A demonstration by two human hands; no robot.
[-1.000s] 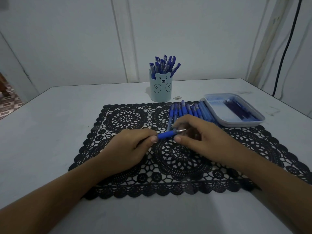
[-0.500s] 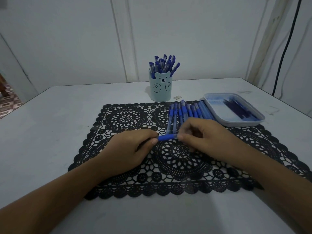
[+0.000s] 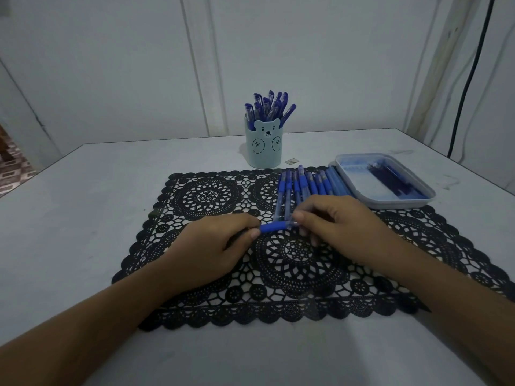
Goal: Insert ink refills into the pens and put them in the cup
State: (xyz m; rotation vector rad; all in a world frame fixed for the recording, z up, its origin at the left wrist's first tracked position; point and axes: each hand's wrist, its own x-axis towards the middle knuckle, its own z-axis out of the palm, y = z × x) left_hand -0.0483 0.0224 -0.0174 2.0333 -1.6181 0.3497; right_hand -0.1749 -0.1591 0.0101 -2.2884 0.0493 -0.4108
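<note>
A blue pen (image 3: pixel 274 226) lies level between both hands over the black lace mat (image 3: pixel 211 196). My left hand (image 3: pixel 211 246) grips its left end. My right hand (image 3: pixel 334 221) pinches the right end, hiding the tip. A row of several blue pens (image 3: pixel 303 185) lies on the mat behind the hands. The light blue bear cup (image 3: pixel 264 147) stands at the back and holds several capped pens. A shallow tray (image 3: pixel 359 192) at the right holds dark ink refills (image 3: pixel 390 176).
The white table (image 3: pixel 83 204) ends at a wall behind the cup. A black cable (image 3: pixel 471 68) hangs down the wall at the far right. A small scrap (image 3: pixel 290 161) lies beside the cup.
The silver tip that showed at the pen's right end is now covered by my right fingers, which have closed in toward the left hand. The pen stays in place.
</note>
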